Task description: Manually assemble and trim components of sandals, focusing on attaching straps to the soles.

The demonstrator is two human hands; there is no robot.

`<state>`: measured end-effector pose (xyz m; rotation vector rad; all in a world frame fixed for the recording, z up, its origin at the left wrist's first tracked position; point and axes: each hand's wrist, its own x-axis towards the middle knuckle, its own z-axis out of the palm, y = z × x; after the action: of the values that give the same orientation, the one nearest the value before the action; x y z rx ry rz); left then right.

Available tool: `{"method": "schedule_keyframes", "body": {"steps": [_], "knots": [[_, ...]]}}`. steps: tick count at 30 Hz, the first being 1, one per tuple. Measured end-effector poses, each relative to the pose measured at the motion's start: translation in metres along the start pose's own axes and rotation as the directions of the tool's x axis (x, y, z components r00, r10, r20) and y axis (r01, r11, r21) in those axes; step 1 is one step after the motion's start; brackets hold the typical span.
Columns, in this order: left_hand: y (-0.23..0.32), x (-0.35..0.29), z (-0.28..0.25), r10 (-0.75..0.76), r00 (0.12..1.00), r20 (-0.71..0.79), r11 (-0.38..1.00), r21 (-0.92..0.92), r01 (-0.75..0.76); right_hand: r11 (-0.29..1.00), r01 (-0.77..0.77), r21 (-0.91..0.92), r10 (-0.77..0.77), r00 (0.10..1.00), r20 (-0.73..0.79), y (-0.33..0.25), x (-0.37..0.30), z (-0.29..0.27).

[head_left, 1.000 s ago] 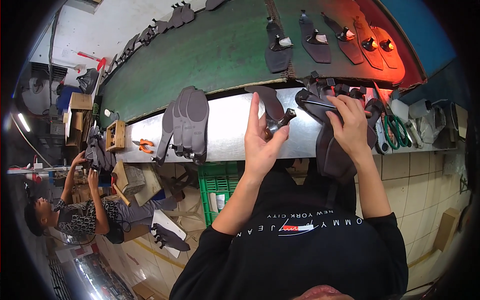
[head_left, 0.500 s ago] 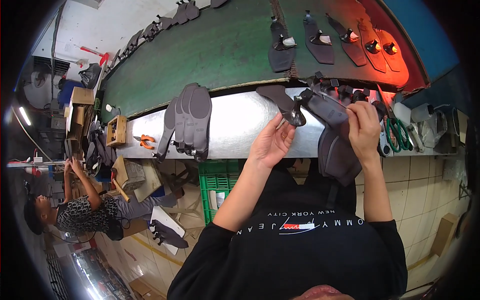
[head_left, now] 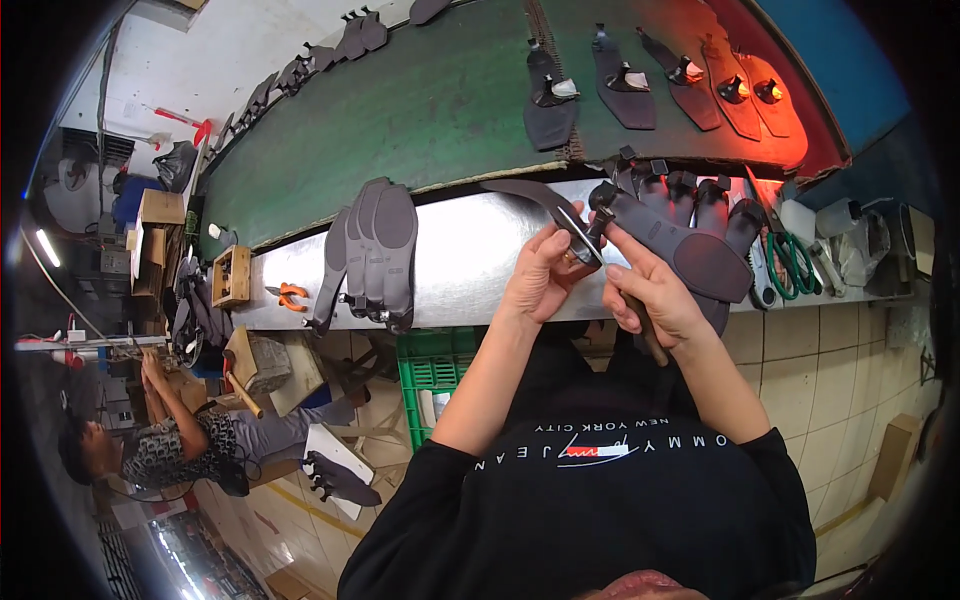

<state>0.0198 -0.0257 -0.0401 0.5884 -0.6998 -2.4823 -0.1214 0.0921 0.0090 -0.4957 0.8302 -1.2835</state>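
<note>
My left hand [head_left: 547,272] is closed round a dark shoe sole [head_left: 532,191] with a glossy black part [head_left: 588,240] at its near end. That sole is held tilted above the metal bench. My right hand [head_left: 660,298] comes close beside it, its index finger stretched toward the glossy part. In the right palm lies a slim tool with a brown handle [head_left: 648,338] pointing back toward me; its working end is hidden by the fingers. Just beyond my right hand, several dark soles [head_left: 690,250] with black straps lie overlapping on the bench.
Left on the metal bench [head_left: 465,240] are a stack of soles [head_left: 370,250], orange-handled pliers [head_left: 290,296] and a wooden box [head_left: 231,276]. Green-handled scissors [head_left: 792,268] lie right. Behind, a green conveyor belt [head_left: 400,110] carries strapped soles. Another person [head_left: 185,435] works at left.
My right hand has moved left and down from the sole pile to beside my left hand, with the brown-handled tool now showing. The held sole has been tilted onto its edge.
</note>
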Motion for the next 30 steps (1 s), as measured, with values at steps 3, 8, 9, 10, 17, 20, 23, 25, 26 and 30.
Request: {"method": "schedule_keyframes", "body": {"steps": [3,8,9,10,17,20,23,25,26,30], "knots": [[0.004,-0.009,0.008,0.092,0.996,-0.013,0.994,0.068,-0.09,0.994,-0.035,0.103,0.032,0.999,0.03,0.003,-0.004,0.004],[0.006,-0.018,0.021,0.22,0.975,-0.014,0.971,0.101,-0.218,0.976,-0.027,0.217,0.012,0.997,0.071,0.01,-0.004,0.008],[0.005,-0.02,0.021,0.216,0.976,-0.015,0.971,0.103,-0.214,0.975,-0.027,0.222,0.011,0.998,0.069,0.012,-0.004,0.008],[0.003,-0.02,0.02,0.249,0.969,0.005,0.961,0.121,-0.248,0.97,-0.026,0.244,0.01,0.998,0.066,0.013,-0.005,0.008],[-0.009,-0.026,0.014,0.33,0.944,-0.024,0.923,0.218,-0.317,0.992,0.079,0.094,-0.067,0.99,-0.12,0.018,-0.009,0.014],[-0.011,-0.026,0.013,0.365,0.931,0.01,0.894,0.277,-0.353,0.994,0.104,0.027,-0.098,0.983,-0.154,0.021,-0.008,0.01],[-0.01,-0.027,0.015,0.347,0.937,0.035,0.891,0.301,-0.341,0.998,0.05,0.029,-0.044,0.986,-0.163,0.018,-0.005,0.001],[-0.005,-0.029,0.015,0.333,0.943,0.03,0.89,0.319,-0.324,0.986,0.034,0.165,-0.026,0.998,-0.056,0.01,-0.008,-0.004],[-0.001,-0.031,0.016,0.281,0.959,0.031,0.916,0.291,-0.278,0.955,0.003,0.297,-0.019,0.998,0.051,0.006,-0.009,-0.006],[-0.003,-0.036,0.007,0.156,0.983,-0.095,0.968,0.21,-0.134,0.999,0.043,-0.018,-0.044,0.998,-0.04,0.009,-0.012,0.009]]}}
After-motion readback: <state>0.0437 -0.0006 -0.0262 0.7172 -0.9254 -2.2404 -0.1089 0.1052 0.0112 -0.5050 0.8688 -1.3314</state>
